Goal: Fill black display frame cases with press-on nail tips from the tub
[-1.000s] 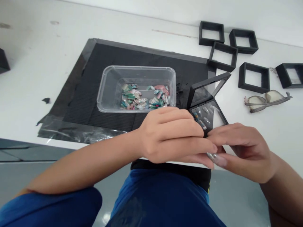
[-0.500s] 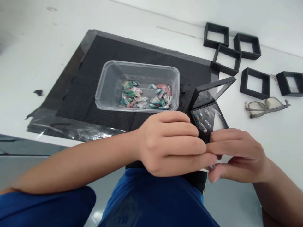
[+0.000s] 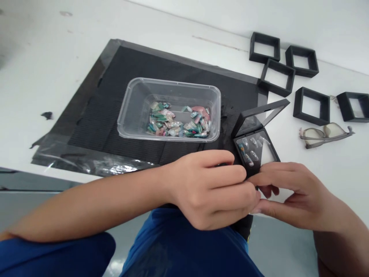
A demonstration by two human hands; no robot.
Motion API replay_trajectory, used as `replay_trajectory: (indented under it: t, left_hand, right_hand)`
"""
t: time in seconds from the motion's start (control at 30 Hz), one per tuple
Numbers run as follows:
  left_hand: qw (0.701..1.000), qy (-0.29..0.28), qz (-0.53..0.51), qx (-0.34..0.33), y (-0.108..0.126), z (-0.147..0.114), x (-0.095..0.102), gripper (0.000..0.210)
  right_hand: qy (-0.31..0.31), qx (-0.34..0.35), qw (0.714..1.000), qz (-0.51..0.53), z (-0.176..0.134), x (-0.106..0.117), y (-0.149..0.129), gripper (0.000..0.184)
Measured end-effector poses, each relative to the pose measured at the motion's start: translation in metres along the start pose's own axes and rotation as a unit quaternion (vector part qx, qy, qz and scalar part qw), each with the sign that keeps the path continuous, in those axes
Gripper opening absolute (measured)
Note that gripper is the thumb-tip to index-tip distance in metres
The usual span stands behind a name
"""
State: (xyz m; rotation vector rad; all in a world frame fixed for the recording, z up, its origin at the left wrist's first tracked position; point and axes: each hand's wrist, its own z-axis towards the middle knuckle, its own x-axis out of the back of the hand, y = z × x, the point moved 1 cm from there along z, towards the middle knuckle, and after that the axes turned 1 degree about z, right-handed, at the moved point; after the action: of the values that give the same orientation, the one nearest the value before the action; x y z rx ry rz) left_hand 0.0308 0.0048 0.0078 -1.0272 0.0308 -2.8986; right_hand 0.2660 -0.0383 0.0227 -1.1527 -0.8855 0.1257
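Observation:
My left hand (image 3: 216, 190) is closed, its fingers curled and its fingertips meeting those of my right hand (image 3: 291, 192). The right thumb and forefinger pinch at the same spot, and whatever lies between the hands is hidden by the fingers. Just beyond them an open black display case (image 3: 269, 134) stands with its clear-windowed lid tilted up. Several press-on nails (image 3: 253, 155), clear and patterned, lie inside it. To the left, a clear plastic container (image 3: 127, 111) holds a heap of green, pink and pearly press-on nails (image 3: 178, 125).
A black mat (image 3: 95, 115) edged with shiny tape lies under the container on the white table (image 3: 52, 77). Several black square frames (image 3: 278, 79) are at the back right, with folded glasses (image 3: 325, 134) in front of them. A black scrap (image 3: 47, 115) lies at left.
My left hand has shifted slightly down, and its fingers are curled more. A small shiny piece that showed between the fingertips is now hidden. The whole view has shifted a little.

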Motion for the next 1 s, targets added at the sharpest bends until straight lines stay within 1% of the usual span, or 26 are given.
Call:
replay_trajectory:
  t: [0.1,0.17,0.23,0.3,0.33,0.4,0.47,0.53,0.63,0.73,0.8,0.9,1.0]
  left_hand:
    - [1.000,-0.009,-0.010,0.020,0.007,0.001,0.003,0.014]
    - [0.999,-0.017,-0.011,0.038,0.012,0.001,0.005,0.010]
    - [0.998,-0.018,-0.012,0.056,0.016,0.001,0.006,0.012]
    - [0.997,0.000,-0.015,0.070,0.019,0.000,0.006,0.016]
    - [0.997,0.002,-0.017,0.075,0.019,0.001,0.006,0.017]
    - [0.997,-0.009,-0.018,0.078,0.018,0.001,0.007,0.018]
    - [0.996,-0.037,-0.017,0.075,0.017,0.002,0.007,0.020]
    - [0.996,-0.052,-0.017,0.064,0.016,0.001,0.006,0.020]
    - [0.997,-0.045,-0.022,0.055,0.015,-0.002,0.002,0.019]
    - [0.998,-0.043,-0.019,0.050,0.015,-0.005,-0.001,0.016]
    - [0.998,-0.049,-0.016,0.048,0.014,-0.005,-0.001,0.018]
    - [0.994,-0.095,-0.021,0.045,0.012,-0.002,0.000,0.018]
    - [0.994,-0.099,-0.028,0.048,0.010,0.001,0.001,0.017]
  right_hand:
    - [0.012,-0.012,1.000,-0.005,-0.002,-0.003,-0.002,0.025]
    - [0.005,-0.015,1.000,-0.001,-0.003,-0.003,-0.005,0.024]
    - [-0.014,-0.009,1.000,0.004,-0.002,0.000,-0.009,0.020]
    - [-0.016,-0.001,1.000,-0.010,-0.003,0.008,-0.010,0.019]
    - [-0.008,-0.008,1.000,-0.029,-0.003,0.014,-0.009,0.019]
    - [0.017,-0.042,0.995,-0.085,-0.005,0.026,-0.002,0.020]
    - [0.039,-0.088,0.984,-0.153,-0.007,0.036,0.009,0.021]
    - [0.041,-0.130,0.968,-0.210,-0.009,0.042,0.022,0.023]
    - [0.020,-0.178,0.952,-0.250,-0.010,0.043,0.036,0.030]
    - [0.007,-0.203,0.946,-0.254,-0.009,0.040,0.039,0.033]
    - [0.008,-0.210,0.943,-0.257,-0.009,0.039,0.037,0.031]
    - [0.016,-0.212,0.940,-0.268,-0.008,0.038,0.034,0.029]
    - [0.020,-0.210,0.938,-0.274,-0.009,0.039,0.035,0.032]
